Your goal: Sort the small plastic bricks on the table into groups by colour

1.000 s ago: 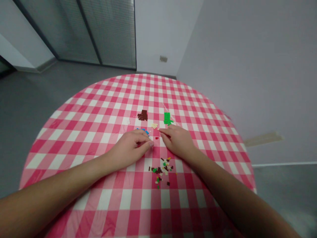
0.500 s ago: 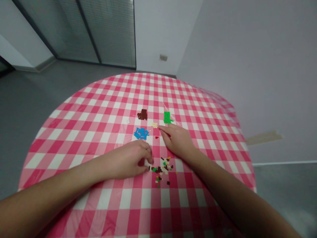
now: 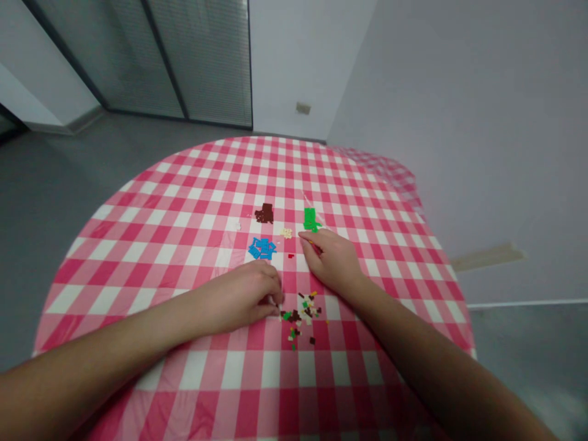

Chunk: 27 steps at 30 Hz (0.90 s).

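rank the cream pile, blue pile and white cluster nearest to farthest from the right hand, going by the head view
From the right hand:
1. cream pile: just left of the fingertips
2. blue pile: farther left, slightly nearer the wearer
3. white cluster: farthest left, beyond the blue

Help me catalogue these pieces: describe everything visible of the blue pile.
The blue pile is a loose cluster of small, flat-looking, mostly rectangular pieces, apparently plastic. They lie at mixed angles, some seemingly overlapping, on the checked tablecloth, just beyond the left hand. Whether that hand touches it is unclear; surface details are too small to tell.
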Each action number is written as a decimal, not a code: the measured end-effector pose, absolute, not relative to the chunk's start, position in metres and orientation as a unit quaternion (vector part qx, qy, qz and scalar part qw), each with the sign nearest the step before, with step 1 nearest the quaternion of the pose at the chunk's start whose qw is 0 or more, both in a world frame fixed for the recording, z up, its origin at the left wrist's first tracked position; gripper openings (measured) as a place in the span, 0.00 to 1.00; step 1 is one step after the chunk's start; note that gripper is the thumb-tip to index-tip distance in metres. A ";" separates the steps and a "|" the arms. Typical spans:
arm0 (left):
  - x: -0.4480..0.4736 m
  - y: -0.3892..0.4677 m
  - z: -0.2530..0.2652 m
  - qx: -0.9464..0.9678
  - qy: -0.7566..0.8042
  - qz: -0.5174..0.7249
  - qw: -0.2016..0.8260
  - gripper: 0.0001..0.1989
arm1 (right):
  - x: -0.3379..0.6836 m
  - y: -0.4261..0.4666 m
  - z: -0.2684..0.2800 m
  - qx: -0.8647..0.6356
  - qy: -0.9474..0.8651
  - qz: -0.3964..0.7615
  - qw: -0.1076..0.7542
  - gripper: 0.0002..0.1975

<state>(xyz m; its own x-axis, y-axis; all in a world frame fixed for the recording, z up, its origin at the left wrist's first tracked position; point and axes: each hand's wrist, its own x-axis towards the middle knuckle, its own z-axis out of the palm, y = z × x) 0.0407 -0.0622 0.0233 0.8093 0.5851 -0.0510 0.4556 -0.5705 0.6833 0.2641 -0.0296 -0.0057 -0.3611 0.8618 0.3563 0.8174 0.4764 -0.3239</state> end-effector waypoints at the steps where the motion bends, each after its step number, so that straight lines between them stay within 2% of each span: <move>1: 0.037 -0.058 0.025 0.878 0.301 0.107 0.357 0.06 | 0.264 -0.030 -0.006 -0.509 -0.823 0.044 0.248 0.15; 3: 0.028 -0.045 0.026 0.869 0.340 0.143 0.329 0.06 | 0.265 -0.029 -0.007 -0.507 -0.823 0.043 0.251 0.15; 6: 0.012 -0.019 0.021 0.821 0.459 0.245 0.234 0.06 | 0.264 -0.030 -0.007 -0.508 -0.823 0.047 0.249 0.15; 9: 0.000 0.006 0.009 0.786 0.526 0.280 0.163 0.08 | 0.264 -0.030 -0.007 -0.510 -0.822 0.050 0.249 0.15; 19: 0.000 0.022 -0.011 0.783 0.559 0.265 0.068 0.14 | 0.265 -0.031 -0.006 -0.509 -0.818 0.047 0.264 0.15; 27: 0.000 0.017 -0.010 0.808 0.547 0.217 0.045 0.14 | 0.265 -0.030 -0.007 -0.502 -0.820 0.039 0.272 0.15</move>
<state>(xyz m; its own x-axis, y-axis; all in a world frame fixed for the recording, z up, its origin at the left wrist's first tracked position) 0.0001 0.0171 -0.0097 0.3085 0.9022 0.3016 0.8634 -0.3986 0.3092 0.2655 -0.0302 -0.0074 -0.3476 0.8448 0.4067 0.8024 0.4925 -0.3372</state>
